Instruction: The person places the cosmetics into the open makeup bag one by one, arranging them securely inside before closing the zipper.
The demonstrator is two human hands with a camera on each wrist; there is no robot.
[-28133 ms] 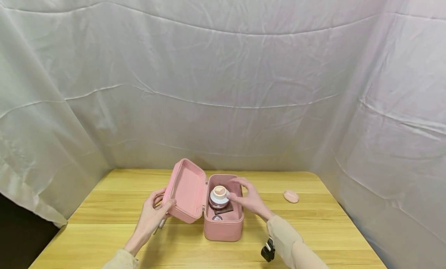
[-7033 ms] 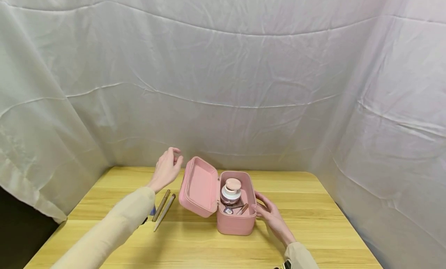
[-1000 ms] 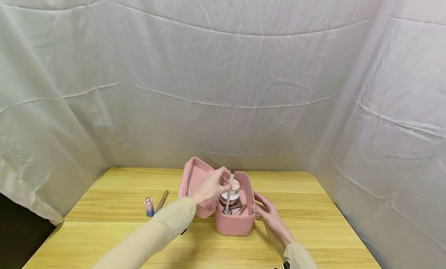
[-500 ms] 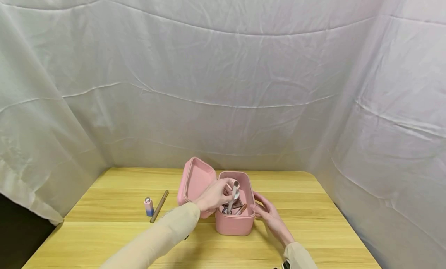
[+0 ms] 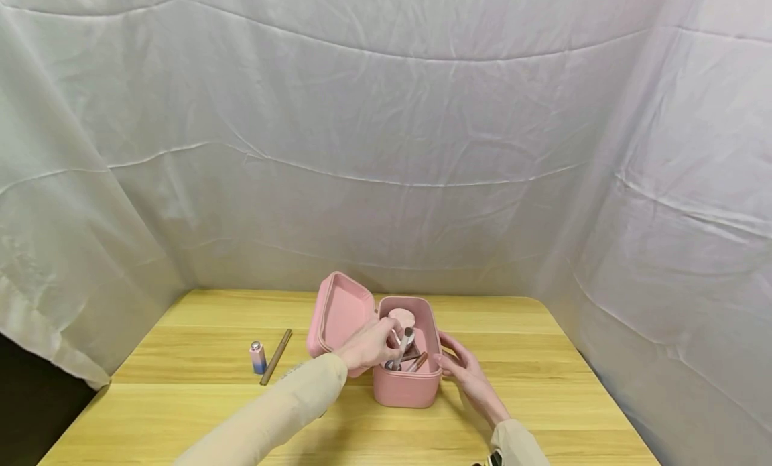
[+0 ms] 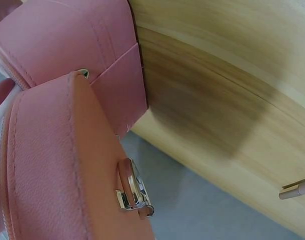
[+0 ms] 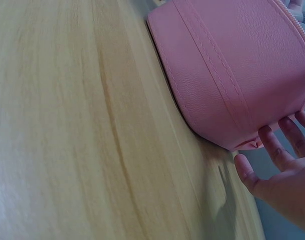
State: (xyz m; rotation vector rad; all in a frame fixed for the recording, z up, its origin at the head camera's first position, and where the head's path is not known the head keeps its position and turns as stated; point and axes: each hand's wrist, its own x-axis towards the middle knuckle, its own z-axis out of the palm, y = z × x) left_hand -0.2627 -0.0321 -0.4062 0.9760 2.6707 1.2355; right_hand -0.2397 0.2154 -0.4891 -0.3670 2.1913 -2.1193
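My left hand (image 5: 375,345) pinches a makeup brush (image 5: 401,353), bristles up, inside the pink cosmetic case (image 5: 407,391). The brush leans near the case's front left corner. A round pale pink puff (image 5: 401,317) tops the things at the back of the case; the jar under it is mostly hidden by my fingers. A slim brown tube (image 5: 418,363) lies at the front inside. The lid (image 5: 345,312) hangs open to the left, its metal buckle (image 6: 135,186) showing in the left wrist view. My right hand (image 5: 473,379) touches the case's right side with extended fingers (image 7: 277,150).
Left of the lid, a pink-and-blue tube (image 5: 258,359) with a silvery top stands upright on the wooden table (image 5: 519,392). Beside it lies a brown pen-like stick (image 5: 277,357). A pale curtain (image 5: 386,151) surrounds the back and sides.
The brush lay on the table 7 seconds ago; my left hand has since lowered it into the case. The puff, on the table at first, sits inside. My right hand stays still lately.
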